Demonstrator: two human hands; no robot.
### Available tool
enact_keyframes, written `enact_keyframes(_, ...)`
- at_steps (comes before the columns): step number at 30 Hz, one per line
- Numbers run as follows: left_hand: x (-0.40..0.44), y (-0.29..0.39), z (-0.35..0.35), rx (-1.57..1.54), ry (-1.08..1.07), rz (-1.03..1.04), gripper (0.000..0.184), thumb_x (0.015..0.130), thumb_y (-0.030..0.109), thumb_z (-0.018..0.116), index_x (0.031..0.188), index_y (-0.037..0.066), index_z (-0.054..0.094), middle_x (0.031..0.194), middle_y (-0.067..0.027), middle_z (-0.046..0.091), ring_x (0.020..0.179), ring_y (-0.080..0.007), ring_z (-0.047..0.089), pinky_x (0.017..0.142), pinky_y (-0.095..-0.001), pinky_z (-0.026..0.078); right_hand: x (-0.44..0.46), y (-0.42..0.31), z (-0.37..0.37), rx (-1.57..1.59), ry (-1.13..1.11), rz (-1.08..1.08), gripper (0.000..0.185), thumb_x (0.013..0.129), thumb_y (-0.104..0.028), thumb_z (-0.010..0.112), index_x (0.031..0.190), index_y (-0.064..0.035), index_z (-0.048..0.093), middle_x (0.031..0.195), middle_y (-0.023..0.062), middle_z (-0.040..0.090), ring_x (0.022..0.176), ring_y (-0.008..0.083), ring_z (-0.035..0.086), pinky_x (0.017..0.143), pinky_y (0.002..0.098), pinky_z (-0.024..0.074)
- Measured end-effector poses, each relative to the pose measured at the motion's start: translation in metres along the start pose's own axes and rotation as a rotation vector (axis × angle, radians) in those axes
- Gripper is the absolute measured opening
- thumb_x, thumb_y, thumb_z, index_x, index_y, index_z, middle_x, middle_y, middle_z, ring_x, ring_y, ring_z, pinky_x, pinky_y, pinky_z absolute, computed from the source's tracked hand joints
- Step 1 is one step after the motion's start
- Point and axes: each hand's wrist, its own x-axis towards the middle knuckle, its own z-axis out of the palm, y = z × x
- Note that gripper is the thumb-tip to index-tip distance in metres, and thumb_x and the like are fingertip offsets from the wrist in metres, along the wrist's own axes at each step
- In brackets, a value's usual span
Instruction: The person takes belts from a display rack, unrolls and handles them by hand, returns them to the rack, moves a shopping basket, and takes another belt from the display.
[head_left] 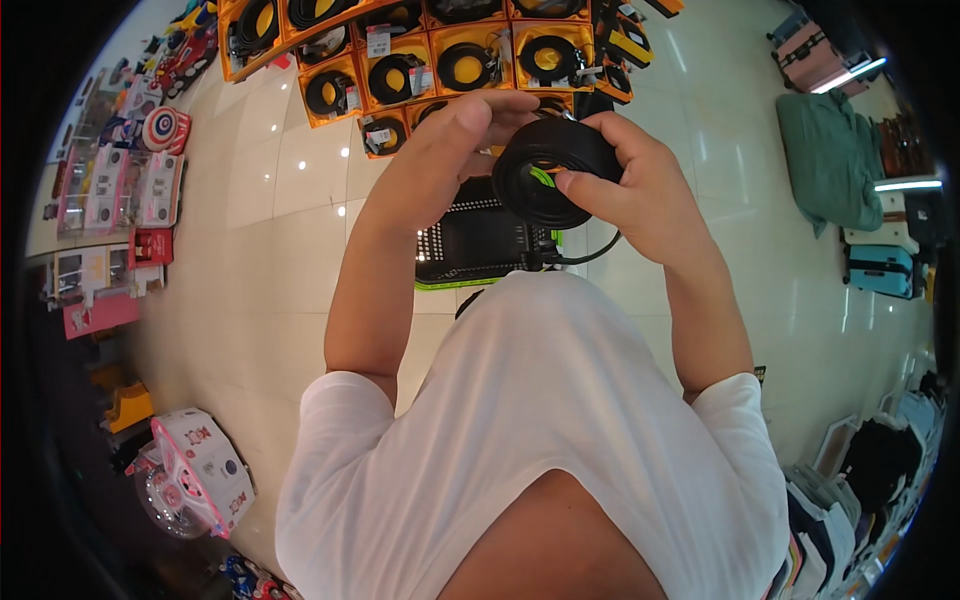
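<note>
A coiled black belt (545, 195) is held up in front of my chest. My right hand (640, 185) grips it from the right, with the thumb at the coil's centre and the fingers along its outer side. Bits of green and orange show in the coil's opening; what they are I cannot make out. On the other side of the coil, my left hand (460, 150) has its fingers stretched out, close to the belt; whether they touch it I cannot tell. Behind and below is a black basket (480, 245) with a green rim, partly hidden by the belt and my shirt.
Ahead stands a display of orange compartments (430, 50) holding several coiled belts with tags. Boxed toys (105, 190) line the left, and a pink and white toy (200, 470) stands lower left. Suitcases (880, 270) and a green cover (825, 155) are right; clothes (880, 460) hang lower right.
</note>
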Motion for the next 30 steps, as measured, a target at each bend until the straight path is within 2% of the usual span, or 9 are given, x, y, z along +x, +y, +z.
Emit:
enact_keyframes(4, -0.003, 0.010, 0.013, 0.332, -0.014, 0.062, 0.064, 0.094, 0.052, 0.045, 0.127, -0.002, 0.049, 0.117, -0.0118, 0.058, 0.109, -0.0221, 0.056, 0.093, -0.0319, 0.044, 0.001, 0.001, -0.003, -0.069, -0.029, -0.021, 0.030, 0.079, -0.014, 0.069, 0.103, -0.0007, 0.057, 0.087, 0.0021, 0.060, 0.077, 0.0084, 0.056, 0.068, 0.0236, 0.0462)
enact_keyframes(8, -0.001, 0.021, 0.025, 0.658, -0.033, 0.088, 0.063, 0.084, 0.054, 0.061, 0.119, 0.001, 0.053, 0.104, -0.0115, 0.063, 0.095, -0.0212, 0.061, 0.083, -0.0309, 0.048, 0.001, 0.000, -0.003, -0.110, -0.062, 0.002, 0.031, 0.078, -0.013, 0.068, 0.104, -0.0002, 0.056, 0.087, 0.0024, 0.059, 0.077, 0.0092, 0.056, 0.067, 0.0245, 0.0465)
enact_keyframes(10, -0.001, 0.027, 0.031, 0.767, 0.012, 0.038, 0.065, 0.074, 0.057, 0.070, 0.108, 0.002, 0.056, 0.091, -0.0123, 0.063, 0.082, -0.0232, 0.063, 0.072, -0.0324, 0.050, -0.001, 0.003, -0.002, -0.129, -0.068, -0.061, 0.039, 0.072, -0.022, 0.071, 0.101, 0.0006, 0.058, 0.082, 0.0116, 0.063, 0.073, 0.0204, 0.062, 0.064, 0.0322, 0.0484)
enact_keyframes(13, -0.003, 0.028, 0.037, 0.994, 0.051, 0.092, 0.063, 0.072, 0.056, 0.072, 0.101, 0.002, 0.058, 0.086, -0.0125, 0.062, 0.077, -0.0270, 0.063, 0.068, -0.0338, 0.050, -0.005, -0.004, -0.002, -0.204, -0.120, -0.060, 0.041, 0.070, -0.020, 0.070, 0.103, -0.0001, 0.057, 0.083, 0.0135, 0.064, 0.073, 0.0237, 0.063, 0.064, 0.0335, 0.0485)
enact_keyframes(19, -0.012, 0.007, 0.037, 0.999, 0.151, 0.223, 0.063, 0.069, 0.058, 0.073, 0.095, 0.003, 0.059, 0.080, -0.0114, 0.061, 0.070, -0.0264, 0.061, 0.063, -0.0324, 0.049, -0.012, -0.011, 0.000, -0.253, -0.131, -0.072, 0.044, 0.071, -0.021, 0.071, 0.107, -0.0011, 0.056, 0.088, 0.0164, 0.065, 0.080, 0.0300, 0.064, 0.069, 0.0379, 0.0491)
enact_keyframes(21, -0.015, 0.005, 0.038, 0.857, 0.250, 0.260, 0.061, 0.067, 0.058, 0.074, 0.091, 0.003, 0.061, 0.082, -0.0127, 0.061, 0.072, -0.0307, 0.061, 0.062, -0.0375, 0.048, -0.014, -0.011, 0.002, -0.225, -0.136, -0.082, 0.045, 0.072, -0.022, 0.071, 0.109, -0.0013, 0.056, 0.090, 0.0168, 0.064, 0.081, 0.0309, 0.064, 0.070, 0.0384, 0.0491)
enact_keyframes(23, -0.018, -0.002, 0.034, 0.862, 0.265, 0.295, 0.059, 0.071, 0.055, 0.073, 0.094, 0.002, 0.060, 0.083, -0.0115, 0.062, 0.072, -0.0271, 0.062, 0.063, -0.0350, 0.048, -0.016, -0.006, 0.007, -0.202, -0.103, -0.064, 0.047, 0.072, -0.024, 0.073, 0.109, -0.0017, 0.054, 0.092, 0.0170, 0.063, 0.079, 0.0324, 0.062, 0.069, 0.0390, 0.0489)
enact_keyframes(26, -0.022, -0.016, 0.030, 0.579, 0.357, 0.312, 0.058, 0.077, 0.055, 0.068, 0.096, 0.002, 0.056, 0.081, -0.0092, 0.060, 0.070, -0.0195, 0.059, 0.062, -0.0293, 0.047, -0.019, -0.005, 0.014, -0.167, -0.091, 0.030, 0.047, 0.071, -0.023, 0.073, 0.107, -0.0016, 0.052, 0.090, 0.0167, 0.061, 0.079, 0.0343, 0.061, 0.067, 0.0406, 0.0484)
enact_keyframes(30, -0.026, -0.026, 0.030, 0.515, 0.333, 0.300, 0.058, 0.078, 0.054, 0.068, 0.098, 0.002, 0.055, 0.081, -0.0097, 0.059, 0.068, -0.0205, 0.057, 0.062, -0.0303, 0.047, -0.018, 0.005, 0.018, -0.295, -0.029, -0.117, 0.044, 0.071, -0.022, 0.072, 0.103, -0.0011, 0.050, 0.090, 0.0164, 0.060, 0.080, 0.0355, 0.060, 0.067, 0.0429, 0.0478)
